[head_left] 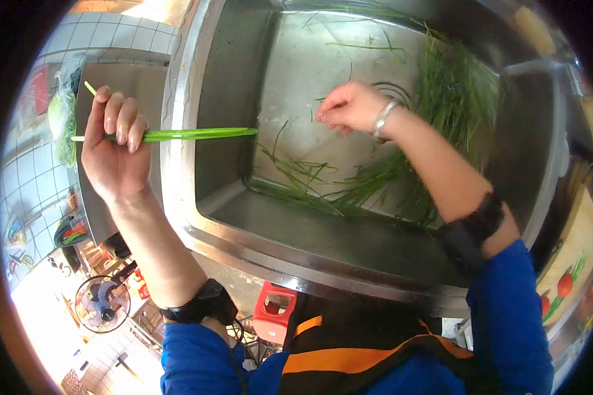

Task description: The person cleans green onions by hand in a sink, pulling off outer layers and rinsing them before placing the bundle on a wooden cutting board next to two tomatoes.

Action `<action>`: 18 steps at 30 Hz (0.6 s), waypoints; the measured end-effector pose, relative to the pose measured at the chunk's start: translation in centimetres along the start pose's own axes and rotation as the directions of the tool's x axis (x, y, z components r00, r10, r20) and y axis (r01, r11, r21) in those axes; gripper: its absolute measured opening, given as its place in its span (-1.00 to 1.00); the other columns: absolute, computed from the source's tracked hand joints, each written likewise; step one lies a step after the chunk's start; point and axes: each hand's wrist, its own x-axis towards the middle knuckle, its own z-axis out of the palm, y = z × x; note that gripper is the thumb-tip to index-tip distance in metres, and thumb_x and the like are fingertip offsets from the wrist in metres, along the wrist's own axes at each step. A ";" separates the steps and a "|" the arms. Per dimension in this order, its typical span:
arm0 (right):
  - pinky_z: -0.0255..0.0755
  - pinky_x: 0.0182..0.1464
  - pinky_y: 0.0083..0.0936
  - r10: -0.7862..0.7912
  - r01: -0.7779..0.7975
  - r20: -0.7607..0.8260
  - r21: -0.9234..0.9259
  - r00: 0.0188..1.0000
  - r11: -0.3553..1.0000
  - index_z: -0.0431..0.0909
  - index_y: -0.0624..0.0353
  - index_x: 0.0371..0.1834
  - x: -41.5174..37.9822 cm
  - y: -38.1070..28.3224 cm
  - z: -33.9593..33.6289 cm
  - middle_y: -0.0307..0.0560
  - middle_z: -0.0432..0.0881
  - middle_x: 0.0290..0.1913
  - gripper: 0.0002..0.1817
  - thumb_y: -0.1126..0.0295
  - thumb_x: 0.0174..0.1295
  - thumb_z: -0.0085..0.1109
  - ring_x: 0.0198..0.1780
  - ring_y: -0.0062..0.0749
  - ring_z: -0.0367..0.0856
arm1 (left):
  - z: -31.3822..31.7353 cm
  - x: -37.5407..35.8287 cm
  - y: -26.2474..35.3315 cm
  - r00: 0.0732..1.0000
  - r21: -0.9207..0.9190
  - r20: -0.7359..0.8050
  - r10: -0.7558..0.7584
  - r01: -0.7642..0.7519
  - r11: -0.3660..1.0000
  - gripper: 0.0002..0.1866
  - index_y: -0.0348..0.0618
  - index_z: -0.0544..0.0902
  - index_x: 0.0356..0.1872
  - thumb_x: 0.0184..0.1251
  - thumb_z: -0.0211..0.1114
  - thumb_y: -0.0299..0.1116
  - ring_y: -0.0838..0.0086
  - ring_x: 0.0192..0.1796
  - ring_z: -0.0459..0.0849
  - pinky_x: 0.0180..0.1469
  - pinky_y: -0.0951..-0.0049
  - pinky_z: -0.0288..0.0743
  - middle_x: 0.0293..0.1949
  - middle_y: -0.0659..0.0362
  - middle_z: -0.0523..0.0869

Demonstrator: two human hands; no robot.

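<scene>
Over the sink's left rim, my left hand (pixel 116 141) is closed around a few long green chives (pixel 197 133). Their tips reach to the right, over the sink. Above the middle of the metal sink (pixel 310 79) hangs my right hand (pixel 356 108), with a silver bracelet at the wrist. Its thumb and fingers are pinched together, and what they hold, if anything, is too small to name. A large heap of chives (pixel 451 105) lies along the sink's right side, partly hidden by my right forearm. Loose chives (pixel 303 174) are scattered along its near side.
A raised metal rim (pixel 184 125) surrounds the sink. At far left hangs a plastic bag of greens (pixel 62 125). A red stool (pixel 274 313) stands below the near edge, and a fan (pixel 103 303) stands at lower left. A board with printed vegetables (pixel 570 263) leans at right.
</scene>
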 end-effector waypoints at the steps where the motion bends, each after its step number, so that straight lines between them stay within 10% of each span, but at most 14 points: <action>1: 0.40 -0.34 -0.57 -0.044 0.032 -0.044 -0.228 0.998 0.973 0.52 0.22 -0.34 1.0 1.6 1.0 -0.10 0.55 -0.43 -0.77 0.33 -0.03 0.11 -0.44 -0.47 0.49 | 0.1 -0.3 0.5 0.998 0.084 -0.062 -0.017 0.022 0.996 -0.85 -0.25 0.32 -0.36 0.26 -0.23 -0.44 0.61 -0.62 0.09 -0.62 0.63 0.04 -0.66 0.29 0.15; 5: 0.37 -0.22 -0.36 -0.029 0.025 0.005 -0.660 1.000 0.751 0.53 0.14 -0.35 2.6 3.6 9.3 -0.04 0.55 -0.33 -0.71 0.21 -0.12 0.11 -0.29 -0.22 0.51 | 1.9 -1.1 -1.6 0.939 0.232 -0.343 0.030 0.053 0.971 -0.84 -0.26 0.32 -0.33 0.26 -0.22 -0.42 0.61 -0.61 0.11 -0.58 0.62 0.07 -0.65 0.29 0.16; 9: 0.37 -0.23 -0.36 0.070 0.208 0.333 -0.725 0.940 0.656 0.52 0.16 -0.39 3.0 3.0 8.7 -0.02 0.55 -0.32 -0.74 0.25 -0.13 0.08 -0.28 -0.19 0.51 | 0.4 -1.1 -1.1 0.969 0.115 -0.155 -0.191 0.210 0.971 -0.83 -0.28 0.34 -0.32 0.27 -0.19 -0.41 0.64 -0.65 0.08 -0.64 0.66 0.01 -0.66 0.30 0.16; 13: 0.37 -0.24 -0.38 -0.036 -0.182 -0.303 -0.659 0.952 0.730 0.52 0.18 -0.39 5.1 5.8 -1.6 0.05 0.54 -0.36 -0.74 0.26 -0.10 0.06 -0.32 -0.20 0.52 | -0.1 -1.6 -1.5 0.961 0.136 -0.214 -0.175 0.207 0.969 -0.83 -0.30 0.34 -0.29 0.26 -0.15 -0.40 0.66 -0.67 0.05 -0.68 0.67 -0.04 -0.67 0.31 0.15; 16: 0.36 -0.18 -0.37 0.034 -0.264 -0.318 -0.719 0.948 0.642 0.51 0.15 -0.35 0.3 2.0 -4.5 0.03 0.54 -0.33 -0.74 0.26 -0.08 0.07 -0.24 -0.18 0.49 | -0.7 -2.0 -2.3 0.951 0.100 -0.241 -0.193 0.222 0.970 -0.84 -0.30 0.35 -0.28 0.25 -0.11 -0.41 0.68 -0.68 0.05 -0.69 0.68 -0.05 -0.68 0.32 0.14; 18: 0.35 -0.14 -0.36 -0.327 -0.212 -0.413 -0.837 0.850 0.505 0.52 0.07 -0.33 -1.3 2.1 -4.5 -0.05 0.53 -0.29 -0.79 0.32 -0.07 0.06 -0.19 -0.21 0.46 | -0.9 -2.3 -2.6 0.944 0.096 -0.263 -0.199 0.230 0.968 -0.84 -0.30 0.35 -0.29 0.24 -0.10 -0.41 0.69 -0.69 0.05 -0.70 0.69 -0.05 -0.69 0.33 0.13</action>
